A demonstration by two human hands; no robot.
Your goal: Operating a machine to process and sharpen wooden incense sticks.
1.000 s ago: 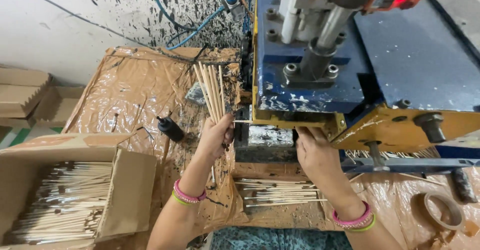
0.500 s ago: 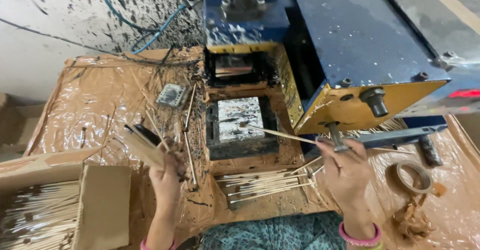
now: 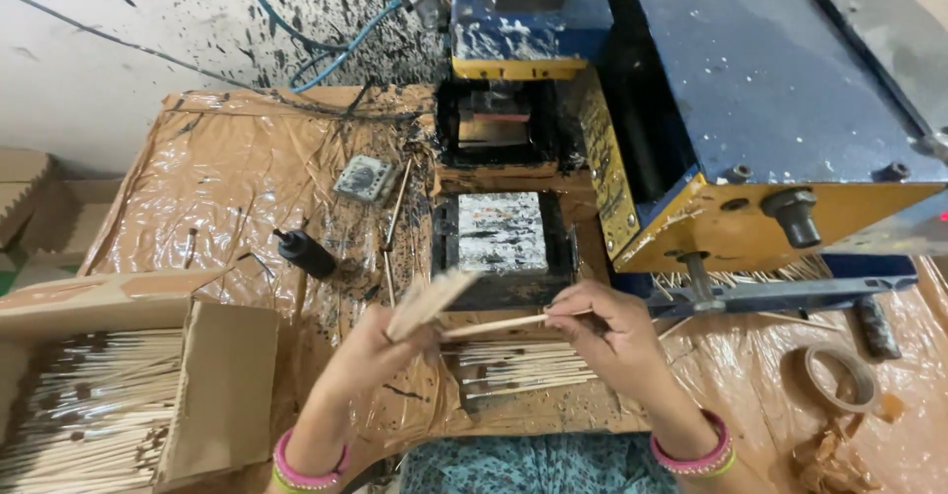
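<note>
In the head view, the right hand [image 3: 612,331] is pinching one stick [image 3: 494,325] lying along nine-to-three, its free end nearest the left hand [image 3: 380,341], which is closing on a bundle of sticks [image 3: 430,302] pointing toward one o'clock.

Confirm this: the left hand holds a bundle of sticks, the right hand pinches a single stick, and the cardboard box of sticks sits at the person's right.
Wrong on the box. The head view shows the cardboard box at the person's left. The left hand does hold the bundle of sticks, and the right hand pinches the single stick.

Pale matt wooden sticks [image 3: 513,366], glossy crinkled brown plastic sheet [image 3: 227,188] beside them, chipped painted metal machine [image 3: 770,89], matt cardboard box [image 3: 212,385].
</note>
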